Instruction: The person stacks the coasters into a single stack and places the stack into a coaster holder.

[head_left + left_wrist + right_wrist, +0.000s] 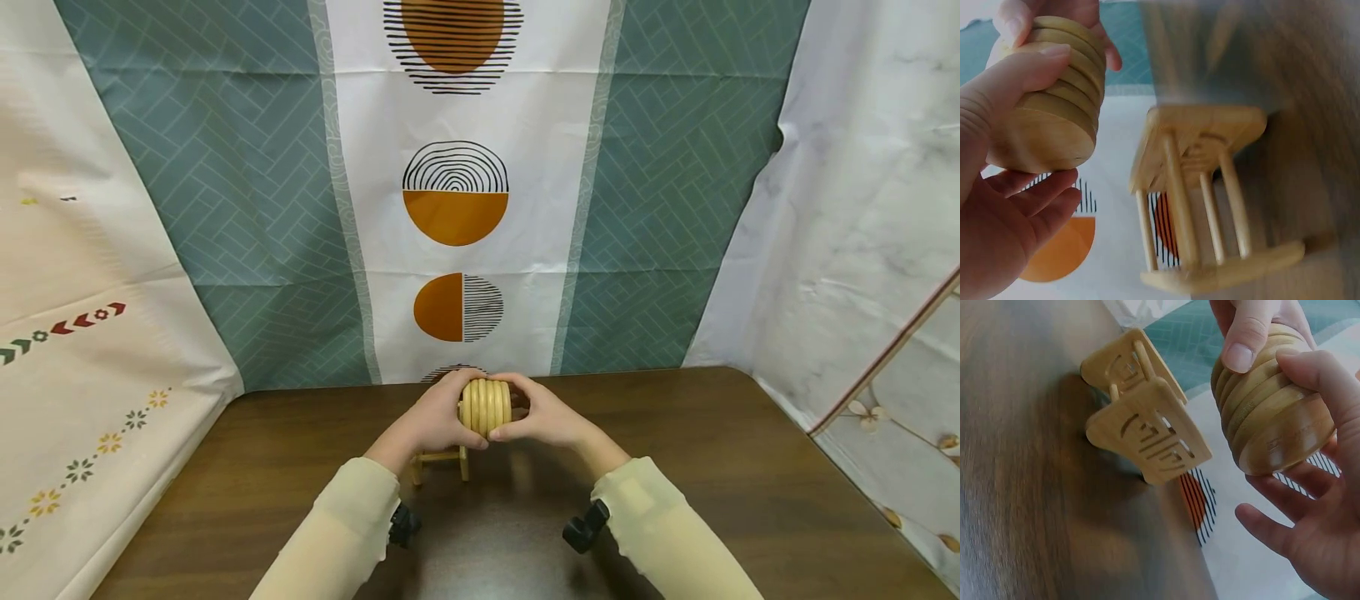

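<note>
A stack of several round wooden coasters (486,408) is held up between both hands, lying on its side with the flat faces toward left and right. My left hand (438,414) grips the left end, thumb across the rims in the left wrist view. At the other end, my right hand (546,417) holds the stack with its thumb on the rims and fingers around the far side. Below and slightly left stands a wooden coaster holder (1147,419) with cut-out side panels joined by rods; the hands partly hide it in the head view. No coasters show inside the holder.
The holder stands on a dark brown wooden table (675,467), near its back edge. Behind hangs a patterned cloth (525,208). Pale cloths border the table at the left (97,375) and right (847,275).
</note>
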{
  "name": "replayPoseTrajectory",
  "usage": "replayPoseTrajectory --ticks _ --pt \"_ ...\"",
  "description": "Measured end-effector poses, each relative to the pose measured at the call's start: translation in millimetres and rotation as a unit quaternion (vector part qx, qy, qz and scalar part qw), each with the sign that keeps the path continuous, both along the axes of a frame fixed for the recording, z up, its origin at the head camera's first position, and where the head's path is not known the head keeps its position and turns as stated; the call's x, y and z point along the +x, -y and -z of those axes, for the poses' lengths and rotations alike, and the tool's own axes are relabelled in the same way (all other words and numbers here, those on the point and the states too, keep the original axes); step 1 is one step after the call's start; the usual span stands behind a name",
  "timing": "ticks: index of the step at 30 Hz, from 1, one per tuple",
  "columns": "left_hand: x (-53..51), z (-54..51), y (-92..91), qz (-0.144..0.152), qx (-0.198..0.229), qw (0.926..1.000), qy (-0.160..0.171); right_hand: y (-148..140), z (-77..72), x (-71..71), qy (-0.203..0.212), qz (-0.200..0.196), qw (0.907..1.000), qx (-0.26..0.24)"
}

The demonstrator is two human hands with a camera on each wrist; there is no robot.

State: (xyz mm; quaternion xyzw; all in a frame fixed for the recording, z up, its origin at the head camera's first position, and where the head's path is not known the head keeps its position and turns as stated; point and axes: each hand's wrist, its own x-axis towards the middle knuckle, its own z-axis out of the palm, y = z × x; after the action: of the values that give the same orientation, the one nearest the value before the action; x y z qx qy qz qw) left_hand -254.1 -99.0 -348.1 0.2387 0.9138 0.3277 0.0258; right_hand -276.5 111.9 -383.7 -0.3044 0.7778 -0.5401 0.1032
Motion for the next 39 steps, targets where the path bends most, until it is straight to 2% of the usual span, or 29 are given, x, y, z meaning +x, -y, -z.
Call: replayPoseTrajectory --ticks 11,20,32,39 --pt "0.8 -10.3 25.8 -0.009 -0.026 0.9996 0.001 32.1 3.5 -2.6 0.009 -0.002 0.9999 -0.012" --pt "2.6 -12.9 43.3 -0.039 -0.043 0.9982 0.011 55.3 11.0 -3.6 -0.007 -0.008 0.9997 -0.022" --pt "2.2 -0.1 48.3 -0.059 -0.040 0.9971 0.029 61.9 22.9 -5.8 -0.001 -0.018 0.9998 -0.008" --pt "-0.6 8.6 46.3 -0.055 -0.025 0.9978 0.028 57.7 22.0 -7.3 -0.013 -0.004 0.9993 0.034"
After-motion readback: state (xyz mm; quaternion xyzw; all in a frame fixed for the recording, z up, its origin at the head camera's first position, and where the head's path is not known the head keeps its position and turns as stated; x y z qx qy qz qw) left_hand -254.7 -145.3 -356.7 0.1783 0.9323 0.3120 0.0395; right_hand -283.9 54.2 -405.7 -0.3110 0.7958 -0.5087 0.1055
